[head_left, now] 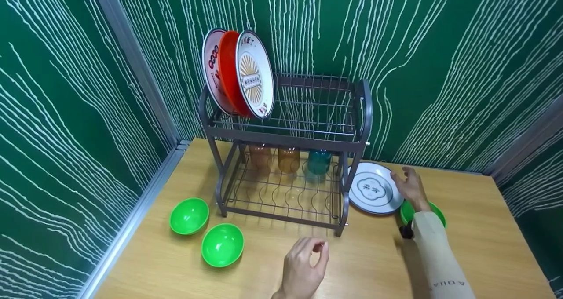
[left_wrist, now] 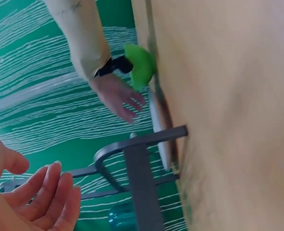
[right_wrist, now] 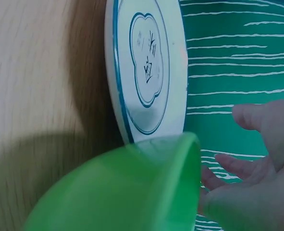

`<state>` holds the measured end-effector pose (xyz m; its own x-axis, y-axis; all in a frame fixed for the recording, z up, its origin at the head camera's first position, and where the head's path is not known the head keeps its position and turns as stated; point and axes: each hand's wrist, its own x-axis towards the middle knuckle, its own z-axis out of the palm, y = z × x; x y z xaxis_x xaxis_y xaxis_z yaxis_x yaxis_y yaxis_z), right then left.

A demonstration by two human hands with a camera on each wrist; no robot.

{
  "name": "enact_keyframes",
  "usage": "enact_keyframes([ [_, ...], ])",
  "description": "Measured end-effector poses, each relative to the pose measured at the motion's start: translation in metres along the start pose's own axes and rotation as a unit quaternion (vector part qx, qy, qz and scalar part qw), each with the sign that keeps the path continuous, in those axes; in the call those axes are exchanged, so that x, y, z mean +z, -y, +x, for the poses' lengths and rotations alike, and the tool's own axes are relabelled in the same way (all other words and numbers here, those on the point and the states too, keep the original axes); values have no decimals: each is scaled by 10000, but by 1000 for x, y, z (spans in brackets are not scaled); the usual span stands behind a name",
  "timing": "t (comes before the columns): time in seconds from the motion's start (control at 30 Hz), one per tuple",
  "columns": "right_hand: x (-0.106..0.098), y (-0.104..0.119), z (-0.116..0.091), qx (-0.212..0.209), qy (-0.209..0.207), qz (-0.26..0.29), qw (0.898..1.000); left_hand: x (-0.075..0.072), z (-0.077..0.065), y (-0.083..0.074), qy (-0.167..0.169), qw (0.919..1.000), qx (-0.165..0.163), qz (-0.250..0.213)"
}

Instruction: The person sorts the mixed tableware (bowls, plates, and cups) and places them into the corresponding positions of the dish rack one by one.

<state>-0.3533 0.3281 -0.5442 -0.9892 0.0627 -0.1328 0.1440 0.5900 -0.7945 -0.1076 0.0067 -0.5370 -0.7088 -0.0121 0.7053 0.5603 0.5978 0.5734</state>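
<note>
My right hand (head_left: 411, 187) reaches over the right side of the table, beside a white plate (head_left: 374, 188) with a blue rim. A green bowl (head_left: 433, 215) lies under that wrist. The right wrist view shows the bowl (right_wrist: 117, 187) large in front, the plate (right_wrist: 154, 62) behind it, and the hand (right_wrist: 257, 168) with fingers spread and holding nothing. In front of the dish rack (head_left: 281, 136) hovers my left hand (head_left: 303, 266), fingers loosely bent and nothing between them. Its relaxed fingers (left_wrist: 48, 197) also show in the left wrist view.
Two green bowls (head_left: 189, 215) (head_left: 223, 245) stand left of the rack. On its upper tier lean two patterned plates (head_left: 255, 72) (head_left: 213, 57) and a red-orange one (head_left: 229, 70). Below are three coloured glasses (head_left: 289, 159). Green walls (head_left: 440, 70) with white lines close in the table.
</note>
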Motion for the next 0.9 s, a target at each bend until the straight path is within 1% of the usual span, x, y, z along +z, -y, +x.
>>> enact_keyframes([
  [0.1, 1, 2, 6, 72, 162, -67, 9998, 6, -7, 1, 83, 9999, -125, 21],
  [0.23, 3, 4, 13, 206, 410, -313, 9985, 13, -14, 2, 206, 9993, -319, -5],
  [0.3, 4, 4, 15, 278, 618, -453, 9967, 15, -17, 2, 270, 9988, -419, -32],
  [0.4, 3, 0, 20, 466, 964, -495, 9930, 18, -20, 3, 354, 9980, -518, -53],
  [0.5, 2, -5, 26, 657, 1135, -584, 9896, 20, -22, 3, 432, 9972, -600, -86],
  [0.63, 1, -10, 32, 880, 1081, -799, 9870, 25, -25, 3, 494, 9963, -678, -164],
  [0.73, 0, -12, 36, 1049, 1005, -853, 9857, 30, -26, 2, 500, 9961, -699, -215],
  [0.83, 1, -13, 40, 1195, 982, -729, 9853, 35, -26, 2, 516, 9952, -771, -308],
  [0.9, 1, -13, 43, 1247, 941, -669, 9855, 38, -24, 1, 566, 9934, -893, -435],
])
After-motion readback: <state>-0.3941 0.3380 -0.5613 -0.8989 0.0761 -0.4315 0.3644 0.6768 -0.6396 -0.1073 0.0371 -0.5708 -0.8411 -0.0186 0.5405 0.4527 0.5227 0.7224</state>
